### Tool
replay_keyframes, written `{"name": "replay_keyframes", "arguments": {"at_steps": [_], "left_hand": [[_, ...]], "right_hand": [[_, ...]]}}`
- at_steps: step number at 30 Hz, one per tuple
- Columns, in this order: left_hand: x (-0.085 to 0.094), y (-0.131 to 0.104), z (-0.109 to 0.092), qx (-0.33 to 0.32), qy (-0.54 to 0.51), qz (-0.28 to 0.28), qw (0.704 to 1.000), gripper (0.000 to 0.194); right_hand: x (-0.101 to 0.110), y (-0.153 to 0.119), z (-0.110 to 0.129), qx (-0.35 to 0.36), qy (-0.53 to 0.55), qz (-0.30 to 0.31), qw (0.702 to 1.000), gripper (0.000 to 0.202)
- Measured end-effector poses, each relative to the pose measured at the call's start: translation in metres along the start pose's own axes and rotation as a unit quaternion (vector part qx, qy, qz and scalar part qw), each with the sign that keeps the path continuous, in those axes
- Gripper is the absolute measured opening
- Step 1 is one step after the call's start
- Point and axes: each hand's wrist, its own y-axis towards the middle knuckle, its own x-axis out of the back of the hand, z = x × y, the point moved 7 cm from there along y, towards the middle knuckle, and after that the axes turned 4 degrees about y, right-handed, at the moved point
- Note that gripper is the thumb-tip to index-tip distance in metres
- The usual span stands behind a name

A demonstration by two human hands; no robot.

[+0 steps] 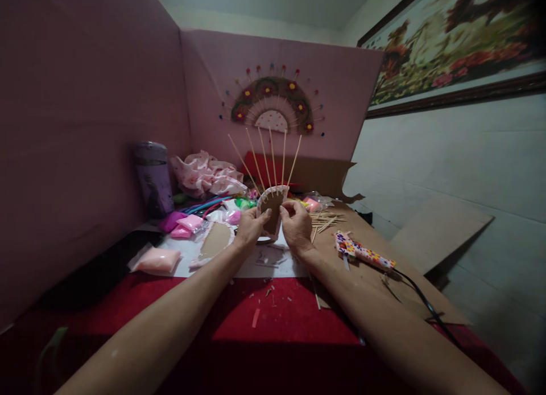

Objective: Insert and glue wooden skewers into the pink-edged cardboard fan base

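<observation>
A cardboard half-round piece (271, 212) with a pale fabric rim is held up in front of me, and several thin wooden sticks (265, 156) fan upward from its curved edge. My left hand (251, 226) grips its left side with thumb and fingers. On its right side, my right hand (296, 223) pinches the edge. A similar fabric-edged cardboard piece (216, 239) lies on the white paper to the left. More loose sticks (326, 221) are scattered just right of my right hand. A patterned glue gun (362, 251) lies farther right on brown cardboard.
A purple tumbler (154, 180) stands at the left beside crumpled pink cloth (207, 174). Bags of coloured clay (157, 259) lie around the white paper. A decorated fan (273, 102) is on the pink back panel. The glue gun's black cord (422, 297) trails right.
</observation>
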Motion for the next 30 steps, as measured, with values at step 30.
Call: {"name": "replay_keyframes", "arguments": {"at_steps": [30], "left_hand": [[0.007,0.001,0.003,0.054,-0.055,-0.046,0.996,0.034]], "right_hand": [[0.024,0.015,-0.012,-0.029,0.155,-0.11,0.981,0.025]]}}
